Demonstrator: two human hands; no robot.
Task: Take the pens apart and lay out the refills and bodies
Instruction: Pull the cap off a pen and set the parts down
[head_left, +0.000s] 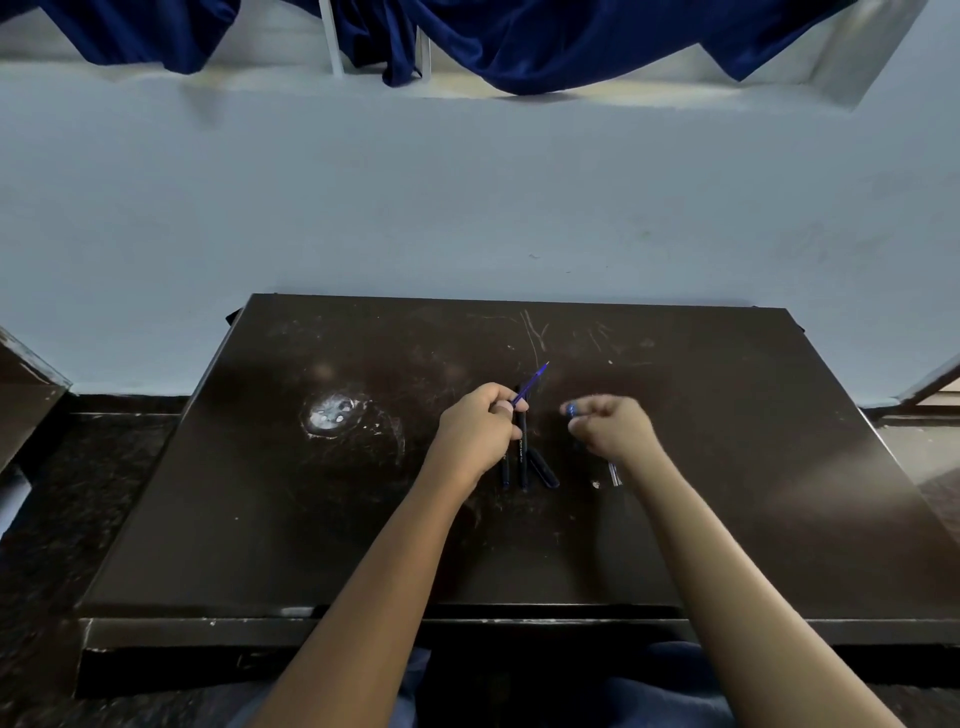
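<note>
One dark worktop (727, 467). Three dark pen bodies (523, 457) lie at its centre, side by side. Left hand (475, 431): fingers closed on one blue refill (531, 385), raised, tip pointing away. Right hand (608, 426): blurred, fingers pinching one small blue piece (570, 410).

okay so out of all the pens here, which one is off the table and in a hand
The blue pen pinched in the left hand, its tip pointing up and away. The dark pens beside that hand all lie flat on the table.
</note>
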